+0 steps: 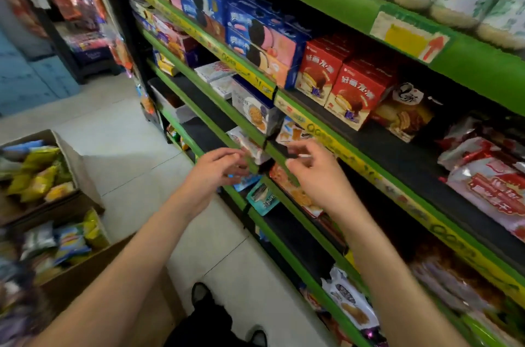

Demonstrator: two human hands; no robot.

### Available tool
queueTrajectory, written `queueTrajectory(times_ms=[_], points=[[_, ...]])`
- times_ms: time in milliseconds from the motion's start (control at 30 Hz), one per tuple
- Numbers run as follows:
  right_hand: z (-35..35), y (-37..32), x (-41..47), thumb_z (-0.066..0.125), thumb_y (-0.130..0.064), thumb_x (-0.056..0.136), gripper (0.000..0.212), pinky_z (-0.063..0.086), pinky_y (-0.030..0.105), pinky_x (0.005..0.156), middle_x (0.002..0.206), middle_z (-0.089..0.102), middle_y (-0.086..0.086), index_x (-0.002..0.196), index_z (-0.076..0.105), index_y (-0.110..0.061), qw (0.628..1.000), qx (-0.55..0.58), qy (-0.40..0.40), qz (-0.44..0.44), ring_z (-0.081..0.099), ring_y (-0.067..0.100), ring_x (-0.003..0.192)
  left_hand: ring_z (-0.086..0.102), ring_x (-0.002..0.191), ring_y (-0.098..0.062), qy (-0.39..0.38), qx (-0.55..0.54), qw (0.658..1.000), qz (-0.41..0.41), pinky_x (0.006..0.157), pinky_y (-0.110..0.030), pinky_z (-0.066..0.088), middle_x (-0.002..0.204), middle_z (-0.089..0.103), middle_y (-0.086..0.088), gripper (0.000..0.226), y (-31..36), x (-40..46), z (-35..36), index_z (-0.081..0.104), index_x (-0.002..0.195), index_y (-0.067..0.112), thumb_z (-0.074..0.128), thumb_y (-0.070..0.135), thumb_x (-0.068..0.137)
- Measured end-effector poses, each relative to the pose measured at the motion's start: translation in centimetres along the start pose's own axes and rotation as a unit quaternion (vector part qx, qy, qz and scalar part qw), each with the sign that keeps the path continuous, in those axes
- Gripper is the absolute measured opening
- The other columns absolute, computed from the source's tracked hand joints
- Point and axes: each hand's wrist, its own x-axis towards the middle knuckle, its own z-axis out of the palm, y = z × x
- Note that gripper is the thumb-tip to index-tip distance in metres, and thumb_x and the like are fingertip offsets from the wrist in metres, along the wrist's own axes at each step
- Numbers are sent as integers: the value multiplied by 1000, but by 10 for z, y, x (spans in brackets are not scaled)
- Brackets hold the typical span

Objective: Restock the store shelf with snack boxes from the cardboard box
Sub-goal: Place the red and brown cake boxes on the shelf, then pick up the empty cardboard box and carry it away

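head view: your left hand (218, 166) and right hand (309, 169) hover empty, fingers loosely curled, mid-frame at the shelf (287, 167) edge, probably to tidy packs.

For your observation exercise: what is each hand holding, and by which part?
Neither the left hand nor the right hand visibly holds anything; fingers loosely curled.

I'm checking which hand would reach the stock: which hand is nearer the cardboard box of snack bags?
Left. The left hand is out at the shelf edge, on the cardboard box side; the right hand is farther right, away from it.

Both hands (267, 167) empty nr shelf (335, 133)
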Motion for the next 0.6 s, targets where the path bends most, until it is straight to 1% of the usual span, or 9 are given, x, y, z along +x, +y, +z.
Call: queueTrajectory(times_ms=[100, 133, 200, 233, 333, 367, 433, 467, 600], points=[[70, -18, 27, 61, -17, 94, 27, 46, 9, 75, 112, 64, -14, 120, 63, -22, 996, -22, -90, -15, 62, 0, 95, 69, 74, -18, 84, -47, 995, -26, 67, -28, 53, 90, 73, -9, 18, -24, -9, -67, 68, 99, 11, 50, 11, 100], [95, -26, 36, 62, -13, 93, 27, 47, 10, 78, 113, 66, -7, 120, 64, -16, 991, -36, -123, -24, 63, 6, 97, 68, 71, -17, 113, -65, 991, -32, 67, -29, 51, 86, 72, -8, 18, -32, -13, -90, 67, 97, 12, 50, 11, 100], [148, -40, 50, 62, -9, 92, 26, 48, 20, 88, 114, 67, 2, 118, 64, -9, 978, -63, -194, -41, 64, 15, 101, 66, 70, -16, 170, -98, 980, -42, 67, -29, 50, 85, 71, -7, 18, -47, -24, -133, 66, 95, 12, 49, 10, 100], [175, -47, 57, 62, -9, 92, 25, 48, 21, 88, 114, 67, 4, 117, 64, -8, 970, -73, -228, -48, 64, 16, 99, 66, 72, -18, 199, -113, 972, -47, 67, -29, 49, 86, 70, -8, 17, -56, -31, -154, 66, 96, 12, 49, 10, 100], [254, -63, 71, 63, -10, 92, 19, 46, 9, 78, 105, 68, 1, 110, 65, -15, 940, -101, -319, -66, 62, 5, 87, 65, 75, -19, 284, -154, 944, -62, 70, -30, 50, 88, 69, -8, 15, -86, -58, -211, 65, 96, 12, 51, 12, 100], [279, -68, 74, 62, -11, 92, 18, 48, 12, 80, 105, 68, 1, 108, 64, -17, 928, -109, -350, -67, 62, 5, 86, 65, 75, -19, 312, -170, 932, -70, 70, -31, 50, 87, 69, -9, 15, -96, -68, -228, 64, 94, 12, 51, 12, 101], [328, -75, 74, 61, -9, 93, 17, 53, 31, 88, 109, 68, 6, 107, 63, -18, 902, -124, -408, -61, 64, 17, 93, 65, 67, -15, 364, -199, 905, -88, 63, -27, 50, 81, 69, -6, 17, -119, -90, -260, 62, 90, 13, 49, 10, 101], [353, -78, 73, 60, -7, 93, 18, 52, 37, 89, 110, 67, 8, 107, 63, -17, 888, -137, -435, -64, 64, 21, 95, 64, 60, -10, 393, -212, 889, -99, 59, -25, 49, 74, 69, -2, 18, -132, -103, -274, 61, 88, 14, 49, 9, 101], [443, -77, 59, 59, -3, 92, 20, 52, 41, 87, 102, 65, 10, 107, 63, -15, 817, -220, -522, -105, 61, 22, 88, 60, 50, -5, 496, -286, 807, -142, 59, -27, 45, 62, 68, 6, 21, -192, -162, -307, 59, 85, 16, 48, 9, 102]])
